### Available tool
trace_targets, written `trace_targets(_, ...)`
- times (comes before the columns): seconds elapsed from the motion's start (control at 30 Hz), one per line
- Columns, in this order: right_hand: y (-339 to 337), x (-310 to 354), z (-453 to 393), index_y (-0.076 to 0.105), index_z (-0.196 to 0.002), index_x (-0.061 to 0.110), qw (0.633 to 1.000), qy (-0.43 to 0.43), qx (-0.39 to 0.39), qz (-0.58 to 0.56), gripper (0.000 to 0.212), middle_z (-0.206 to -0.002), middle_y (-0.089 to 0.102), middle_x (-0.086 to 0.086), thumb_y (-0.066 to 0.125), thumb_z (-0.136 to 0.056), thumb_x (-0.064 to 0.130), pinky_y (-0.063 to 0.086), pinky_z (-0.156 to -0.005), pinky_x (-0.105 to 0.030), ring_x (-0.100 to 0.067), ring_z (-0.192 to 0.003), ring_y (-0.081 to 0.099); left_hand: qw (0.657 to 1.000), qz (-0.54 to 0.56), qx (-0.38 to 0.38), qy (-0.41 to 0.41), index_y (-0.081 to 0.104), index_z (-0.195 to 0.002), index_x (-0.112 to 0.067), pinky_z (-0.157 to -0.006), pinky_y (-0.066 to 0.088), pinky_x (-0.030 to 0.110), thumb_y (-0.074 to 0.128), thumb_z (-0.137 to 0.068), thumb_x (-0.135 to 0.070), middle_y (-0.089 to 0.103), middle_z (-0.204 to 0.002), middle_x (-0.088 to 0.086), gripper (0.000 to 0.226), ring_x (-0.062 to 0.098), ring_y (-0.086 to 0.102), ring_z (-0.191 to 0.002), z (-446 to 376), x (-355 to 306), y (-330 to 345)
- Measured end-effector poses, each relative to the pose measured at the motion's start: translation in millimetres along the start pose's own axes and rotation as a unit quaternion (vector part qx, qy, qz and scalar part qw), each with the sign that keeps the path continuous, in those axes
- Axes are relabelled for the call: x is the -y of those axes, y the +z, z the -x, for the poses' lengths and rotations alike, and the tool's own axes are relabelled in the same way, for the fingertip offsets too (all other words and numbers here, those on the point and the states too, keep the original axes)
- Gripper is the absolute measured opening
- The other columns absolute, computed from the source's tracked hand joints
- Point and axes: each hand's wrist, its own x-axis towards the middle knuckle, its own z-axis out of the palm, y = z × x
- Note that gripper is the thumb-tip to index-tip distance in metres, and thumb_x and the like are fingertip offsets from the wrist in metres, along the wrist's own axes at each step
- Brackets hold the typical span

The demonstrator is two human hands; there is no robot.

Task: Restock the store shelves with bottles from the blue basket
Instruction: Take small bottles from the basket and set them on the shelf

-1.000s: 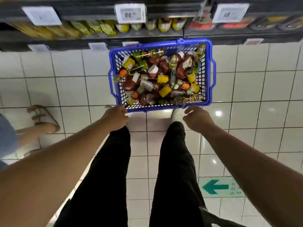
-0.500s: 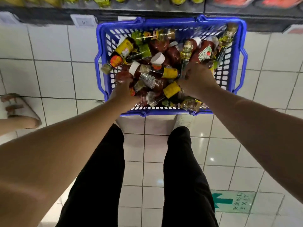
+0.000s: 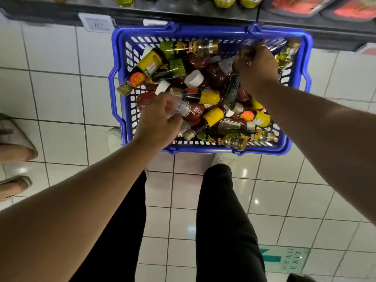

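1. The white tiled floor (image 3: pixel 61 94) fills most of the view, with a green exit marking (image 3: pixel 284 261) near the lower right.
2. A dark store shelf (image 3: pixel 183 11) runs along the top edge, carrying yellow-labelled goods and red packs.
3. The blue basket (image 3: pixel 203 31) sits on the floor just before the shelf, heaped with mixed bottles (image 3: pixel 203 96) lying at all angles.
4. The person's black trouser legs (image 3: pixel 223 220) stand right behind the basket.
5. The left hand (image 3: pixel 158 121) curls round a clear-necked bottle (image 3: pixel 185 107) at the basket's near left.
6. The right hand (image 3: pixel 256 68) grips a bottle at the far right; which one cannot be told.
7. Another person's sandalled feet (image 3: pixel 14 143) stand at the left edge.
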Motion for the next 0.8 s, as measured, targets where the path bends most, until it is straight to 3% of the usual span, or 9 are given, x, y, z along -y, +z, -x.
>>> trace_targets(0.07, -21.1, -1.8, 16.6, 0.06, -0.123, 0.021, 0.999, -0.021, -0.022, -0.045, 0.033, -0.103, 0.063, 0.011, 0.064, -0.096, 0.038, 0.039, -0.069, -0.013, -0.004, -0.092, 0.059, 0.999, 0.025, 0.034, 0.028, 0.061, -0.116, -0.01, -0.081, 0.057, 0.035, 0.074, -0.086, -0.018, 0.063, -0.099, 0.0, 0.034, 0.015, 0.062, -0.097, -1.4, -20.0, 5.7)
trace_targets(0.17, -43.3, 2.9, 47.3, 0.06, -0.108, 0.024, 0.994, -0.033, -0.044, -0.092, 0.021, -0.089, 0.059, 0.021, 0.066, -0.094, 0.038, 0.038, -0.061, 0.001, 0.017, -0.076, 0.056, 0.995, 0.05, 0.067, 0.046, 0.056, -0.128, -0.015, -0.089, 0.051, 0.029, 0.082, -0.078, -0.031, 0.063, -0.118, 0.001, 0.059, 0.012, 0.059, -0.11, -7.2, -50.2, 19.7)
trace_targets(0.3, -38.0, 6.1, 84.6, 0.068, -0.103, 0.022, 0.987, 0.011, 0.0, -0.161, 0.031, -0.091, 0.074, 0.01, 0.068, -0.089, 0.05, 0.063, -0.076, -0.035, -0.007, -0.084, 0.072, 0.987, 0.004, 0.128, 0.095, 0.046, -0.137, -0.016, -0.098, 0.05, 0.038, 0.085, -0.076, -0.036, 0.06, -0.13, 0.005, 0.076, 0.021, 0.057, -0.119, -9.8, -82.4, 42.5)
trace_targets(0.4, -28.4, 3.0, 102.6, 0.071, -0.106, 0.02, 0.974, 0.038, 0.075, -0.212, 0.049, -0.092, 0.077, 0.005, 0.068, -0.081, 0.062, 0.063, -0.076, -0.043, -0.015, -0.087, 0.075, 0.993, -0.002, 0.097, 0.064, 0.054, -0.129, -0.015, -0.091, 0.056, 0.041, 0.08, -0.084, -0.029, 0.07, -0.116, 0.005, 0.054, 0.026, 0.067, -0.11, -9.5, -90.1, 51.7)
trace_targets(0.5, -27.9, -9.1, 99.4, 0.073, -0.105, 0.023, 0.973, 0.029, 0.124, -0.195, 0.055, -0.092, 0.077, 0.007, 0.066, -0.078, 0.071, 0.063, -0.08, -0.045, -0.015, -0.091, 0.074, 0.995, 0.003, 0.095, 0.019, 0.065, -0.102, -0.023, -0.068, 0.052, 0.026, 0.075, -0.086, -0.023, 0.072, -0.089, -0.001, 0.019, 0.017, 0.07, -0.085, -7.3, -81.4, 52.7)
trace_targets(0.57, -34.0, -20.4, 82.7, 0.073, -0.093, 0.025, 0.979, 0.057, 0.077, -0.177, 0.042, -0.079, 0.072, 0.01, 0.064, -0.085, 0.066, 0.062, -0.08, -0.034, -0.016, -0.084, 0.072, 0.994, 0.014, 0.104, -0.036, 0.058, -0.087, -0.027, -0.057, 0.045, 0.025, 0.072, -0.083, -0.021, 0.066, -0.076, -0.002, 0.016, 0.016, 0.066, -0.069, -3.0, -71.6, 51.7)
trace_targets(0.6, -38.4, -27.1, 69.9, 0.07, -0.094, 0.025, 0.987, 0.06, 0.021, -0.146, 0.035, -0.077, 0.068, 0.013, 0.066, -0.089, 0.059, 0.057, -0.075, -0.018, -0.015, -0.08, 0.068, 0.992, 0.02, 0.11, -0.061, 0.058, -0.086, -0.025, -0.056, 0.045, 0.026, 0.071, -0.08, -0.023, 0.065, -0.073, 0.001, 0.015, 0.019, 0.066, -0.066, -1.4, -65.9, 51.5)
trace_targets(0.67, -50.0, -37.2, 40.6, 0.062, -0.109, 0.018, 0.99, 0.065, -0.095, -0.082, 0.034, -0.092, 0.065, 0.008, 0.073, -0.088, 0.043, 0.041, -0.063, 0.002, -0.012, -0.082, 0.059, 0.989, 0.02, 0.121, -0.088, 0.058, -0.083, -0.023, -0.056, 0.047, 0.029, 0.068, -0.074, -0.032, 0.065, -0.068, 0.0, 0.016, 0.021, 0.066, -0.062, 1.4, -57.1, 50.2)
trace_targets(0.8, -56.8, -44.2, -16.7, 0.049, -0.134, 0.007, 0.98, 0.073, -0.184, 0.018, 0.07, -0.131, 0.055, -0.012, 0.074, -0.082, 0.046, 0.046, -0.097, -0.031, -0.029, -0.114, 0.059, 0.982, 0.066, 0.124, -0.124, 0.058, -0.082, -0.024, -0.063, 0.06, 0.048, 0.066, -0.068, -0.037, 0.067, -0.069, 0.004, 0.021, 0.029, 0.069, -0.065, 2.7, -46.6, 47.5)
